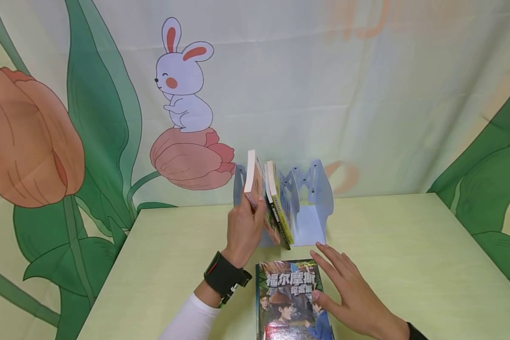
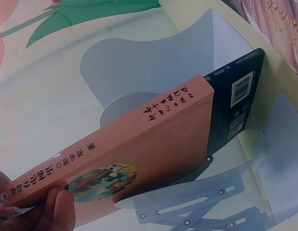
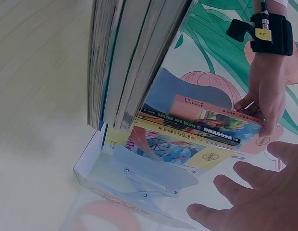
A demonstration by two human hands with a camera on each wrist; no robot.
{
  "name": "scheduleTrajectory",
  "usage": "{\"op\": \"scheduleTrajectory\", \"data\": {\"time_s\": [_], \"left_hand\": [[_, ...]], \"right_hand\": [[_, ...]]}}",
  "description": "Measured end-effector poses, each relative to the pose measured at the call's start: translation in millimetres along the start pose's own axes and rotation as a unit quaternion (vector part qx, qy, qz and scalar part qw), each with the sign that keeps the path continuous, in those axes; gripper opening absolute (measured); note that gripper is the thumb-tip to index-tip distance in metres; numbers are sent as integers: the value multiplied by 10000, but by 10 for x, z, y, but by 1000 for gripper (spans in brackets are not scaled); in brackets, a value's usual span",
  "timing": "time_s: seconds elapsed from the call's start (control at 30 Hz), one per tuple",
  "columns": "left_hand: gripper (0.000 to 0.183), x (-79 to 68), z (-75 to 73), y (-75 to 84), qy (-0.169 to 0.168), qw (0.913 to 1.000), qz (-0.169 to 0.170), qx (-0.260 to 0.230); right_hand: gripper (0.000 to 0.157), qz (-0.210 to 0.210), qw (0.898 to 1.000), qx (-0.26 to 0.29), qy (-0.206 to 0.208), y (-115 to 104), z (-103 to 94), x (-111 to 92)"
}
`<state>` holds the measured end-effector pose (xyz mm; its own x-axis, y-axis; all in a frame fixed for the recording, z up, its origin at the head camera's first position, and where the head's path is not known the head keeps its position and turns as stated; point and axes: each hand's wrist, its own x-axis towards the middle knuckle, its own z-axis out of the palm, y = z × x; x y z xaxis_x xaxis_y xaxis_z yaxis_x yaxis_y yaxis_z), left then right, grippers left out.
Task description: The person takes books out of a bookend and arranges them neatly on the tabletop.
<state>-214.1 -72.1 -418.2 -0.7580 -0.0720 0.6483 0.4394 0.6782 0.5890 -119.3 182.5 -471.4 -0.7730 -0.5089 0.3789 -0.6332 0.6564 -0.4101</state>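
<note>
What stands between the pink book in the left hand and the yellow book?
A book with a black spine stands there, as the right wrist view shows.

Here I am at what looks like a child-themed study corner, my pale green counter backed by a creased cloth printed with a white rabbit and giant tulips, books standing in a blue rack.

Glossy-covered detective book, smooth matt pink paper book, smooth metal-looking blue rack, lightly creased cloth backdrop.
</note>
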Motion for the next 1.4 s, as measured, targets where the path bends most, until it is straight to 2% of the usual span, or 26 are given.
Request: {"op": "scheduleTrajectory", "data": {"time_s": [0.47, 0.87, 1.13, 1.4], "left_hand": [[28, 17, -98, 97, 142, 9999, 67, 1], [29, 16, -210, 175, 452, 9982, 392, -84], [18, 26, -253, 207, 623, 9965, 561, -64], [22, 30, -304, 238, 812, 9942, 699, -128]], "right_hand": [[79, 64, 10000, -42, -10, -24, -13, 2], [78, -7, 10000, -44, 74, -33, -20, 3], [78, 20, 10000, -25, 54, -28, -30, -4], [78, 43, 10000, 17, 42, -23, -37, -9]]}}
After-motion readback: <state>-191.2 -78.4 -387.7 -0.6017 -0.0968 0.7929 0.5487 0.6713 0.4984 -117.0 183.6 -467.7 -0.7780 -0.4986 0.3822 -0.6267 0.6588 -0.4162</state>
